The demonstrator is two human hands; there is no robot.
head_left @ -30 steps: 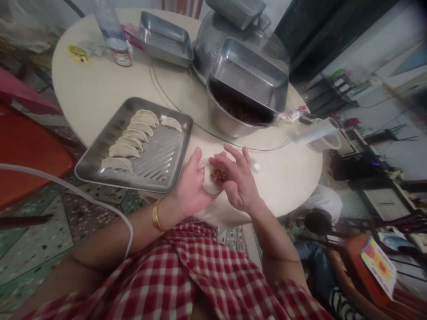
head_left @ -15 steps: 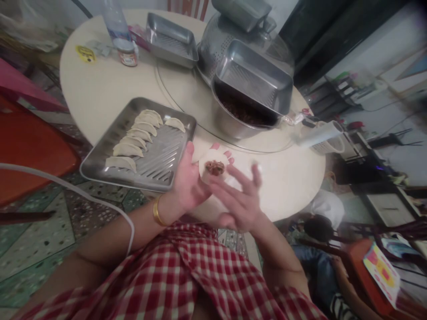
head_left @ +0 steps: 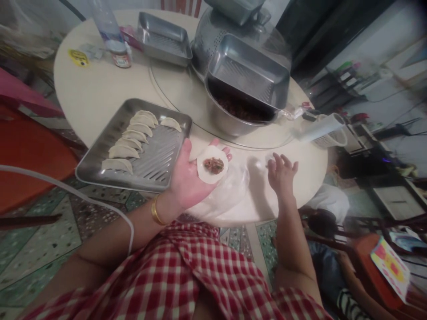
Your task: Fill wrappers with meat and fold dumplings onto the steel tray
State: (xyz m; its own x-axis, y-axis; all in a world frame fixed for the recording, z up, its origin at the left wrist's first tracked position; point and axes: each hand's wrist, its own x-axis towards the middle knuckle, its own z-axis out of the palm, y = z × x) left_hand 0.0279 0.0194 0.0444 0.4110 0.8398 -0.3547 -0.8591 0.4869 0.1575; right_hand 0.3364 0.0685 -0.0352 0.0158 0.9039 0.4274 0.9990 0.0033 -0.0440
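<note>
My left hand (head_left: 190,178) lies palm up at the table's near edge, cradling a round dumpling wrapper (head_left: 212,165) with a lump of brown meat filling in its middle. My right hand (head_left: 282,172) is out to the right, fingers spread and pointing down at the tabletop, touching or nearly touching a small pale spot there, with nothing in it. Just left of my left hand sits a ridged metal tray (head_left: 100,164) holding several folded dumplings (head_left: 128,142). Beyond stands a steel bowl of dark filling (head_left: 238,111), partly covered by a tilted metal pan (head_left: 250,73).
The round cream table (head_left: 100,84) also carries another metal pan (head_left: 163,38), a colander (head_left: 208,42), a plastic bottle and small jar (head_left: 115,44). A white plastic basket (head_left: 328,133) sits at the right edge. A red chair (head_left: 26,146) stands left; a person crouches low right.
My right hand has left the wrapper and swung right to the tabletop. My left hand has turned the filled wrapper flat and open on its palm.
</note>
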